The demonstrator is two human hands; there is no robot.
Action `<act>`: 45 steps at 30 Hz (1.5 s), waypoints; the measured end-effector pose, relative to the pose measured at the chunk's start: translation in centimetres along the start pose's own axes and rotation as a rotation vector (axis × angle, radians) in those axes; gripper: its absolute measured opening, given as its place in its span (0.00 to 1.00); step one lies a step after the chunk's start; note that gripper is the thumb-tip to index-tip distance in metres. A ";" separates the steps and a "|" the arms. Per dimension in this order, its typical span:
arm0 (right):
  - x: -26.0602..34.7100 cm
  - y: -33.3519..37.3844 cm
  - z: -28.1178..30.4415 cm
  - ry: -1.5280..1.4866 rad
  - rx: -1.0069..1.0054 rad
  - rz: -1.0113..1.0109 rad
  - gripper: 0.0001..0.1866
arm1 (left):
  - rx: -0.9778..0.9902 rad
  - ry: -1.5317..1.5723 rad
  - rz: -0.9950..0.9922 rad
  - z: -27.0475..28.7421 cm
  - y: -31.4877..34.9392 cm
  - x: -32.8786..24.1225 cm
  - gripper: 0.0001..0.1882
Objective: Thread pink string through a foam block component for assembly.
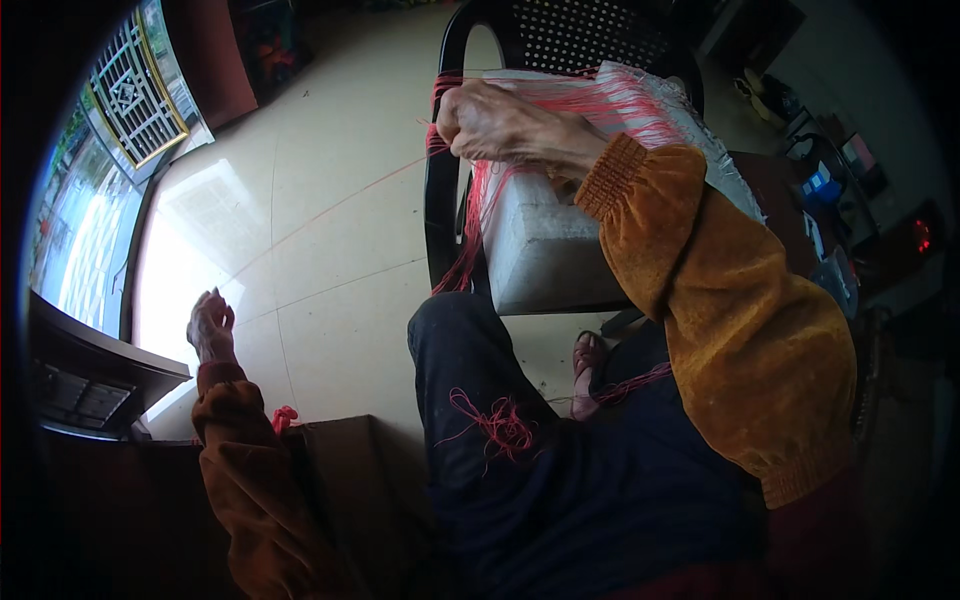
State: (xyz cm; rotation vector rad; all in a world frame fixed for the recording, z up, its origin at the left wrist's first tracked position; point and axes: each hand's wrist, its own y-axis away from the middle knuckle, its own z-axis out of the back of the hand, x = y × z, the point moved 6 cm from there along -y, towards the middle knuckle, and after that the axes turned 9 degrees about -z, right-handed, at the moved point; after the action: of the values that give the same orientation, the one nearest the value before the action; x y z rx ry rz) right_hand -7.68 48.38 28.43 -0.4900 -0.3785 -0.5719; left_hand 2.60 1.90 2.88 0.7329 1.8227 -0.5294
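Note:
A taut red thread (pixel 340 204) runs across the floor space between my two hands. My left hand (pixel 212 327) is held far out to the left, its fingers closed on the thread's end. At the chair's left armrest, my right hand (pixel 505 125) is closed on red threads, its fingertips partly hidden. Beneath it a white cloth (pixel 700 125) with long red fringe threads (pixel 610 97) lies over a pale block (pixel 545 240) on a black plastic chair (pixel 440 215). Loose red strands hang down beside the block. A tangle of red thread (pixel 500 428) rests on my lap.
Below my left arm stands dark brown furniture (pixel 340 470) with a small red bundle (pixel 284 418) on it. A dark cabinet piece (pixel 100 370) and a glazed door with a metal grille (pixel 135 85) are at the left. Several items crowd a surface at the right.

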 end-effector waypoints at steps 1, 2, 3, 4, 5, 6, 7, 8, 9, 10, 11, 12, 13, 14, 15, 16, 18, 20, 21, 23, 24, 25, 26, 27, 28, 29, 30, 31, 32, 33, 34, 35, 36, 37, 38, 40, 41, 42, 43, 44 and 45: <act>0.4 -0.1 0.2 0.056 -0.028 0.017 0.08 | 0.050 0.025 -0.063 -0.1 -0.1 -0.6 0.21; 0.5 -0.2 0.6 0.063 -0.030 0.011 0.08 | 0.056 0.031 -0.059 -0.7 0.0 -0.3 0.21; 0.2 -0.5 0.7 0.144 0.000 -0.054 0.07 | 0.047 -0.055 0.028 -1.1 0.2 0.6 0.22; -0.1 -0.8 0.7 0.223 0.031 -0.118 0.06 | 0.037 -0.143 0.113 -1.3 0.6 1.4 0.23; -0.1 -1.2 0.4 0.296 0.062 -0.179 0.06 | 0.022 -0.235 0.197 -1.1 1.1 2.1 0.24; 0.4 -1.4 0.3 0.291 0.063 -0.179 0.06 | 0.019 -0.240 0.198 -0.8 1.9 2.6 0.24; 0.7 -1.2 0.6 0.288 0.083 -0.221 0.05 | -0.020 -0.285 0.292 -0.7 3.5 4.1 0.26; 1.2 -0.9 0.8 0.282 0.103 -0.262 0.05 | -0.061 -0.333 0.386 -0.2 5.0 5.2 0.27; 1.5 -0.7 0.9 0.273 0.126 -0.303 0.04 | -0.054 -0.340 0.391 0.1 6.2 5.6 0.27; 1.8 -0.2 2.2 0.286 0.110 -0.325 0.04 | -0.001 -0.296 0.374 -1.5 7.2 5.7 0.26; 1.8 0.5 3.4 0.179 0.097 -0.397 0.04 | 0.052 -0.254 0.362 -3.1 8.3 5.9 0.24; 1.7 0.5 3.0 0.041 0.105 -0.447 0.05 | 0.065 -0.230 0.352 -2.8 9.6 5.4 0.22; 1.6 0.8 2.7 -0.100 0.113 -0.500 0.05 | 0.058 -0.251 0.360 -2.5 10.4 4.9 0.22; 1.4 -0.8 2.7 -0.123 0.121 -0.509 0.05 | 0.083 -0.256 0.325 -2.6 10.6 4.0 0.21; 1.9 -1.3 2.9 -0.097 0.106 -0.502 0.05 | 0.120 -0.257 0.298 -3.6 11.2 2.7 0.21; 2.3 0.2 4.0 -0.058 0.084 -0.517 0.05 | 0.181 -0.251 0.284 -5.7 12.1 2.3 0.20; 3.8 2.6 3.6 -0.040 0.084 -0.510 0.05 | 0.299 -0.180 0.179 -7.4 14.7 -0.8 0.20; 6.3 5.3 4.5 -0.011 0.064 -0.490 0.06 | 0.310 -0.250 0.164 -9.9 17.3 -2.7 0.20; 7.8 6.8 5.5 0.013 0.051 -0.470 0.06 | 0.319 -0.281 0.119 -11.0 18.7 -3.3 0.19; 11.9 11.6 8.9 0.078 0.009 -0.426 0.06 | 0.437 -0.307 0.072 -12.4 22.5 -4.1 0.18; 10.5 13.7 8.5 0.061 0.002 -0.428 0.06 | 0.547 -0.326 0.016 -12.9 24.5 -4.4 0.18; 10.6 16.1 8.1 -0.020 -0.057 -0.044 0.06 | 0.662 -0.341 -0.041 -13.5 26.5 -4.8 0.17; 12.4 19.0 8.8 -0.068 -0.119 0.331 0.07 | 0.689 -0.332 -0.049 -14.3 28.3 -6.2 0.17; 12.6 21.3 9.6 -0.042 -0.134 0.319 0.07 | 0.739 -0.476 -0.077 -14.8 30.3 -7.9 0.17; 11.9 22.9 9.8 -0.084 -0.175 0.032 0.06 | 0.776 -0.623 -0.103 -14.9 32.3 -8.7 0.16; 11.2 24.9 10.0 -0.125 -0.219 -0.253 0.06 | 0.793 -0.611 -0.113 -15.2 33.9 -9.2 0.16; 10.2 27.4 10.4 -0.167 -0.269 -0.537 0.06 | 0.793 -0.604 -0.110 -15.6 35.4 -10.0 0.15; 9.9 29.3 10.8 -0.152 -0.288 -0.541 0.06 | 0.791 -0.598 -0.107 -15.9 36.8 -10.5 0.14; 8.7 31.9 11.2 -0.120 -0.258 -0.640 0.07 | 0.842 -0.568 -0.120 -17.3 38.0 -10.1 0.14; 7.7 34.6 11.3 -0.095 -0.228 -0.739 0.08 | 0.873 -0.574 -0.123 -18.6 39.0 -9.7 0.13; 6.9 36.4 11.3 -0.089 -0.253 -0.732 0.08 | 0.867 -0.604 -0.137 -19.1 39.8 -10.1 0.12; 6.2 38.6 10.7 -0.124 -0.272 -0.769 0.07 | 0.861 -0.631 -0.140 -19.3 40.5 -10.1 0.11; 5.6 40.2 10.5 -0.161 -0.290 -0.805 0.06 | 0.872 -0.627 -0.151 -19.5 40.7 -10.0 0.11; 5.7 41.0 10.5 -0.159 -0.301 -0.809 0.06 | 0.950 -0.644 -0.232 -19.7 40.7 -9.9 0.10; 5.6 41.8 10.4 -0.160 -0.291 -0.855 0.05 | 1.026 -0.662 -0.315 -19.9 40.6 -9.7 0.10; 5.2 42.8 10.4 -0.167 -0.280 -0.942 0.05 | 1.113 -0.681 -0.412 -20.5 40.0 -10.2 0.11; 5.0 43.0 10.4 -0.170 -0.298 -0.942 0.05 | 1.107 -0.634 -0.367 -20.6 39.2 -10.5 0.11; 5.3 43.1 10.1 -0.122 -0.299 -0.882 0.04 | 1.096 -0.593 -0.321 -20.3 38.8 -10.9 0.11; 5.6 43.2 9.8 -0.074 -0.301 -0.823 0.04 | 1.084 -0.554 -0.273 -19.9 38.4 -11.3 0.11; 5.8 43.2 9.5 -0.028 -0.302 -0.765 0.03 | 1.092 -0.565 -0.284 -19.5 37.9 -12.1 0.11; 5.7 43.3 9.2 -0.038 -0.310 -0.768 0.03 | 1.018 -0.673 -0.282 -18.7 36.9 -12.7 0.12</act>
State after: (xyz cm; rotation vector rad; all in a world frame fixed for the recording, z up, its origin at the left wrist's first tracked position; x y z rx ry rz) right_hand 20.60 82.67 24.29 -0.6519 -0.5182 -1.3803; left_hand 19.25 37.64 20.72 0.7981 0.9395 -1.7199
